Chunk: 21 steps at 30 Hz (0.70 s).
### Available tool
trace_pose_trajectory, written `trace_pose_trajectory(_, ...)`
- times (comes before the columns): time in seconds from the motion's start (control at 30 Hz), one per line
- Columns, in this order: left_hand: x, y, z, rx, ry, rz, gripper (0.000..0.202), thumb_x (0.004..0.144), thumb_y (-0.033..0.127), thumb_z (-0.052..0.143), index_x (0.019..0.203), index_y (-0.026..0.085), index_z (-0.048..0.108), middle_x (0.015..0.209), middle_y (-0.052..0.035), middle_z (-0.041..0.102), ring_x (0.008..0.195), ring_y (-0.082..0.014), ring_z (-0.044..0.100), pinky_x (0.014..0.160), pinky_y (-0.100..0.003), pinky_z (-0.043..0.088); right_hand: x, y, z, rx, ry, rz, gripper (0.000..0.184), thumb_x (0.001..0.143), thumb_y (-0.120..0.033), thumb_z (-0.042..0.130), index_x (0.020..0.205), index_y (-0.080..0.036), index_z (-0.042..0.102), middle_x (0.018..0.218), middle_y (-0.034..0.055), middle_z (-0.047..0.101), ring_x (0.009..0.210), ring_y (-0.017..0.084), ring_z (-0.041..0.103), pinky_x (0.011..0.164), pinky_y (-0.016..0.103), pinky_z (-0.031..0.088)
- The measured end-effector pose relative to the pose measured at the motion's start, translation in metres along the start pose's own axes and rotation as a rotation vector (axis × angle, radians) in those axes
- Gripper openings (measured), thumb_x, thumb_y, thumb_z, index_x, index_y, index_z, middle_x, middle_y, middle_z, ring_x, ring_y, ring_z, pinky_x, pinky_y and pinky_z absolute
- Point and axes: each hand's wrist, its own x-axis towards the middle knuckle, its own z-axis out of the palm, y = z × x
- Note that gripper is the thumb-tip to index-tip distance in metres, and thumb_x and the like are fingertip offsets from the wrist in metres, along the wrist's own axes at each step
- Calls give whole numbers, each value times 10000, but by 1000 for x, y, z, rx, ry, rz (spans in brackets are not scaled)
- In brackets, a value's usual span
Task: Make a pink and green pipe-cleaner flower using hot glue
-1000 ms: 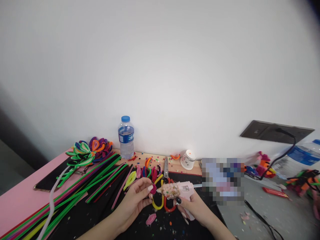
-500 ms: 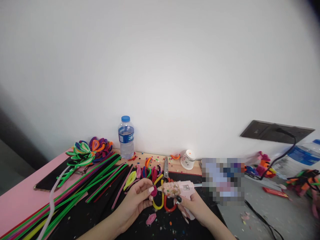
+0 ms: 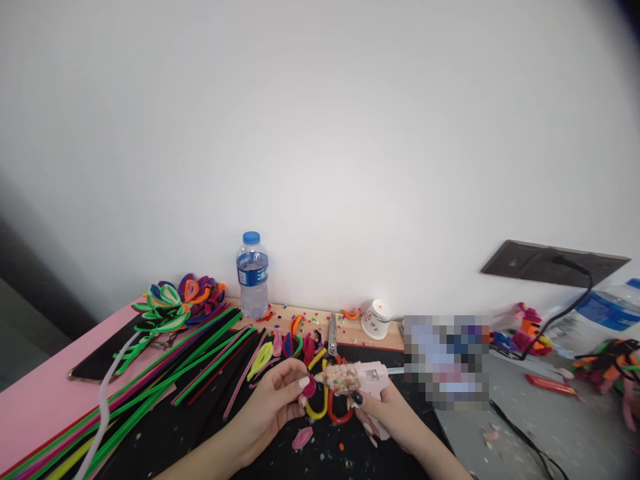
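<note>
Between the thumb and fingers of my left hand [image 3: 277,403] is a small magenta pipe-cleaner piece [image 3: 310,386]. My right hand [image 3: 387,413] is wrapped round the handle of a pale pink hot glue gun [image 3: 370,380], its body crusted with coloured bits. The gun points left, its nozzle at the magenta piece; whether they touch I cannot tell. Under the gun lie scissors [image 3: 332,337] with yellow and red handles, blades toward the wall. A pink pipe-cleaner petal [image 3: 302,438] lies on the black mat [image 3: 270,460] below my left hand.
Long pipe cleaners [image 3: 150,387] spread across the left, beside a pipe-cleaner flower [image 3: 167,307] and a dark phone [image 3: 95,360]. A water bottle [image 3: 253,280] and an upturned paper cup [image 3: 377,320] stand by the wall. Cables and a red utility knife [image 3: 550,385] lie right. One patch is blurred out.
The magenta piece has turned slightly in my left fingers, showing a rounder face. My right hand and the glue gun stay almost still.
</note>
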Motion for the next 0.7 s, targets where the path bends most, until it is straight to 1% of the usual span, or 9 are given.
trace_pose_trajectory(0.17, 0, -1, 0, -14, 9, 0, 206, 672, 224, 795, 785, 170, 631, 661, 49, 554, 525, -37, 499, 533, -160, 450, 0, 1, -1, 4, -6, -3, 585, 653, -617, 667, 952, -134, 525, 366, -114, 458, 280, 48, 335, 282, 164, 332)
trace_pose_trajectory(0.27, 0, 0, 2, -22, 36, 9, 224, 652, 230, 807, 780, 169, 633, 662, 49, 555, 521, -36, 497, 531, -159, 444, 0, 2, -2, 15, -14, -5, 602, 658, -619, 663, 982, -135, 514, 363, -120, 453, 279, 48, 324, 285, 163, 327)
trace_pose_trajectory(0.4, 0, 1, 5, -30, 67, 26, 237, 631, 233, 820, 762, 167, 634, 646, 52, 551, 519, -36, 495, 522, -153, 435, 1, 3, -2, 22, -18, -6, 598, 646, -633, 662, 953, -141, 514, 361, -120, 445, 275, 46, 317, 282, 158, 304)
trace_pose_trajectory(0.57, 0, 2, 5, -49, 58, 35, 244, 622, 243, 825, 756, 165, 636, 629, 50, 550, 520, -41, 486, 523, -156, 430, 0, 2, -2, 25, -24, 17, 670, 645, -618, 675, 1058, -128, 481, 373, -118, 468, 281, 54, 339, 279, 158, 314)
trace_pose_trajectory(0.7, 2, 1, 3, -48, 66, 48, 237, 633, 247, 818, 758, 167, 633, 622, 49, 549, 522, -45, 478, 527, -163, 425, 0, 1, -2, 21, -31, 21, 650, 636, -613, 683, 1023, -126, 493, 369, -115, 471, 280, 52, 344, 280, 158, 315)
